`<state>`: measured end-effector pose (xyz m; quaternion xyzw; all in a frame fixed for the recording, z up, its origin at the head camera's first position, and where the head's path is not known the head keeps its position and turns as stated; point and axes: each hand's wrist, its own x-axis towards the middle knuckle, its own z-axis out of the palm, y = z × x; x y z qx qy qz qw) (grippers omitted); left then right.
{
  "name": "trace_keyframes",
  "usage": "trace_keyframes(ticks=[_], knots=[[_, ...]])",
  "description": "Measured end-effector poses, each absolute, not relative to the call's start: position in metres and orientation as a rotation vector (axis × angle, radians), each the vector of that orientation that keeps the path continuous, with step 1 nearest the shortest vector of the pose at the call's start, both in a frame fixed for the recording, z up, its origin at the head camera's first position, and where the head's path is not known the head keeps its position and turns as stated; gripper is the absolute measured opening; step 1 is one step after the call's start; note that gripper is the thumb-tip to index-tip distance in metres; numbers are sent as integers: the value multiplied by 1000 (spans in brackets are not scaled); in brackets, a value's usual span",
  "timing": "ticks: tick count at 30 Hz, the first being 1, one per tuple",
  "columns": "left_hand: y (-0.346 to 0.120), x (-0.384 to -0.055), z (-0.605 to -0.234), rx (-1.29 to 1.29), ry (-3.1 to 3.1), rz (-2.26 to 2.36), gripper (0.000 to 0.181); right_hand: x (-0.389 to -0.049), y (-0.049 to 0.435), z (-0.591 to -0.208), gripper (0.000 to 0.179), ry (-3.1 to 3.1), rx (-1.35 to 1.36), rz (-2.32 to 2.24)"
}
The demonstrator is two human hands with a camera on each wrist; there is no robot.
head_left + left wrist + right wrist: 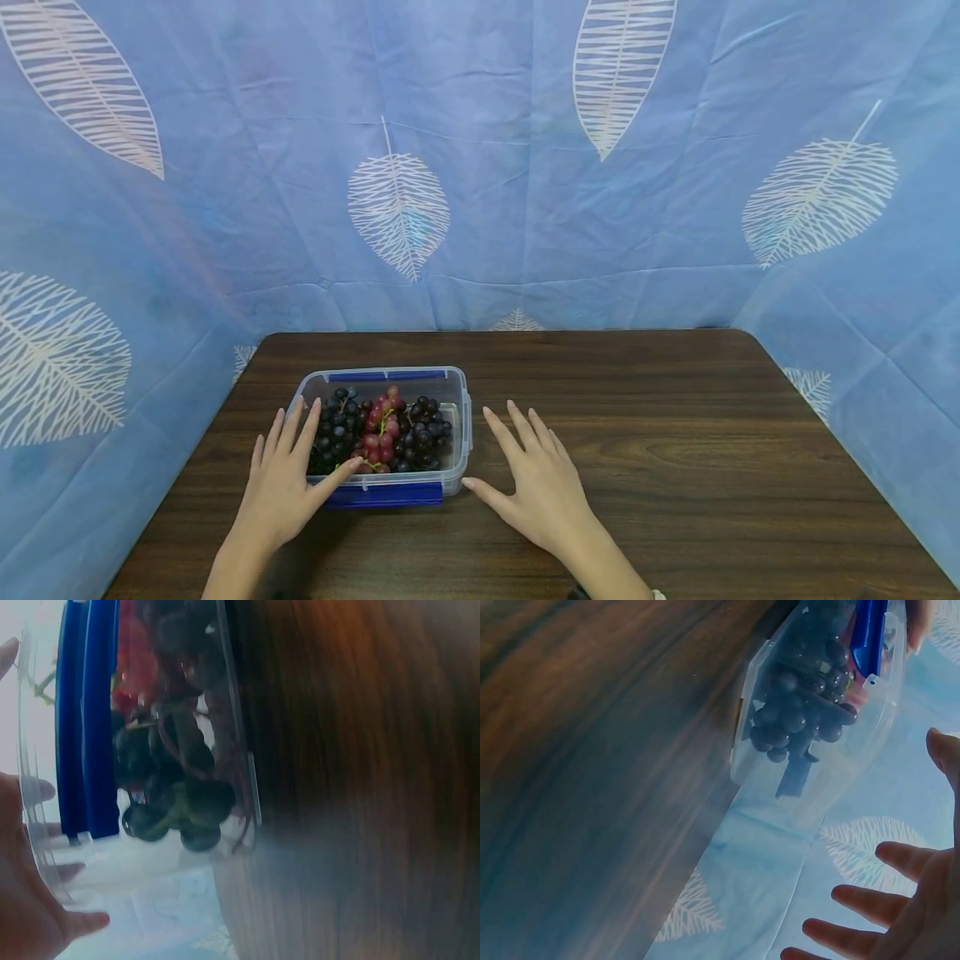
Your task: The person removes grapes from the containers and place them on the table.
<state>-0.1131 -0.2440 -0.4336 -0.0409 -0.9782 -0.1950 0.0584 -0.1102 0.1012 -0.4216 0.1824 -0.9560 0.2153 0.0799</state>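
Observation:
A clear plastic food container (466, 433) with blue latches (386, 495) sits on the left part of the table. Inside lie red grapes (386, 433) between dark grapes on the left (337, 429) and more dark grapes on the right (423, 433). My left hand (281, 492) is at the container's left side, fingers spread over the rim and thumb above its front edge; whether it touches is hard to tell. To the right of the container, my right hand (540, 500) hovers with spread fingers, holding nothing; the right wrist view shows a gap between it and the container wall (855, 757).
The dark wood-grain table (675, 433) extends to the right of the container. A blue cloth (495, 208) with white leaf prints hangs behind the table and along both sides.

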Motion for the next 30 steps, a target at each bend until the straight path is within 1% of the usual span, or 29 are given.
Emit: trace_keyframes(ticks=[14,24,30], knots=[[-269,-119,-435,-218,-2991,-657,127,-135,76,-406,83,-2831,760,676],[-274,-120,-435,-253,-3024,-649,129,-159,51,-397,80,-2774,945,598],[-276,-121,-435,-285,-3020,-568,127,-172,32,-394,80,-2843,1026,422]])
